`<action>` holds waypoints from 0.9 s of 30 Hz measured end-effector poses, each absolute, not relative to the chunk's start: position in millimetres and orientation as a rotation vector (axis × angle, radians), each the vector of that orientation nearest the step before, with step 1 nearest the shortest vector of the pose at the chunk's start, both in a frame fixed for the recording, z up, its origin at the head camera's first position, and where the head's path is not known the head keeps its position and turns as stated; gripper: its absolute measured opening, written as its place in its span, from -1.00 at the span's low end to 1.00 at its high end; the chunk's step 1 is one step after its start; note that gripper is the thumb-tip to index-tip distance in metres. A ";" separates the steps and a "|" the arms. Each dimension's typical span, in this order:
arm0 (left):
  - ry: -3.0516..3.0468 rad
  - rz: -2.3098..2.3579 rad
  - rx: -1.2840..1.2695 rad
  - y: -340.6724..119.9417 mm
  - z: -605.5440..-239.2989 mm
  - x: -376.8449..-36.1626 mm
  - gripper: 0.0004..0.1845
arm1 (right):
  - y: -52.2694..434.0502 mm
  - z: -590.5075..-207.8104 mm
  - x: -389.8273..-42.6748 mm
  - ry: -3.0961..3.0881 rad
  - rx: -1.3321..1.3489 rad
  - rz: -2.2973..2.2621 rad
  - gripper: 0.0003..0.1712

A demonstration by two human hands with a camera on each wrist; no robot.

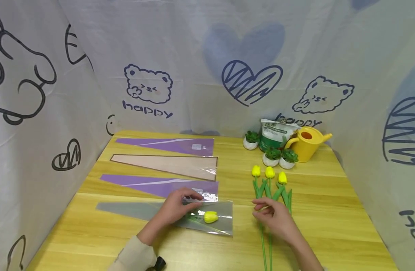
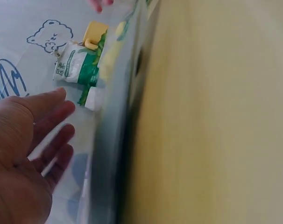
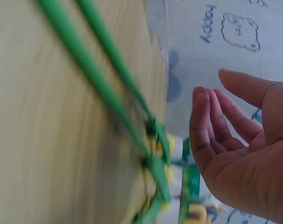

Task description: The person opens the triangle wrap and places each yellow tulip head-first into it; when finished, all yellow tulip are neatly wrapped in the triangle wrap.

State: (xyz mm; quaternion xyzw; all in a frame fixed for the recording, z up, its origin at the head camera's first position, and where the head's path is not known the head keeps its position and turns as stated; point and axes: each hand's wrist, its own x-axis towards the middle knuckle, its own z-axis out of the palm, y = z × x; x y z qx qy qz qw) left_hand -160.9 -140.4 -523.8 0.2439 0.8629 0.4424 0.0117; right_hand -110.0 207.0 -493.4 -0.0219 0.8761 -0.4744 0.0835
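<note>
A yellow artificial tulip (image 1: 211, 217) lies in or over a grey, clear-fronted tapered flower sleeve (image 1: 224, 210), its bloom near the wide end. Over the middle of that sleeve hovers my left hand (image 1: 175, 207), thumb and fingers apart; the left wrist view shows nothing between them. My right hand (image 1: 275, 220), fingers loosely bent and holding nothing, is above the green stems of three more yellow tulips (image 1: 269, 172). Those tulips lie side by side on the right, blooms toward the back. In the right wrist view, two stems (image 3: 92, 77) run past the empty fingers.
Behind the grey sleeve lie two purple sleeves (image 1: 143, 181) and a pale, dark-edged one (image 1: 170, 165). At the back right stand small potted succulents (image 1: 250, 140), a green-and-white bag (image 1: 275, 133) and a yellow watering can (image 1: 307, 146). Printed cloth (image 1: 194, 75) encloses the wooden table (image 1: 316, 210).
</note>
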 end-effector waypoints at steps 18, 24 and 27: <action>2.662 1.232 0.805 -135.6 -531.6 -219.9 -0.68 | 296.0 -497.8 -98.8 2.679 0.333 -1.284 -0.48; 2.632 1.262 0.812 -133.3 -545.3 -225.3 -0.64 | 307.7 -504.4 -97.9 2.720 0.347 -1.145 -0.49; 2.621 1.286 0.767 -132.5 -550.3 -225.4 -0.65 | 309.2 -509.8 -96.5 2.663 0.349 -1.156 -0.48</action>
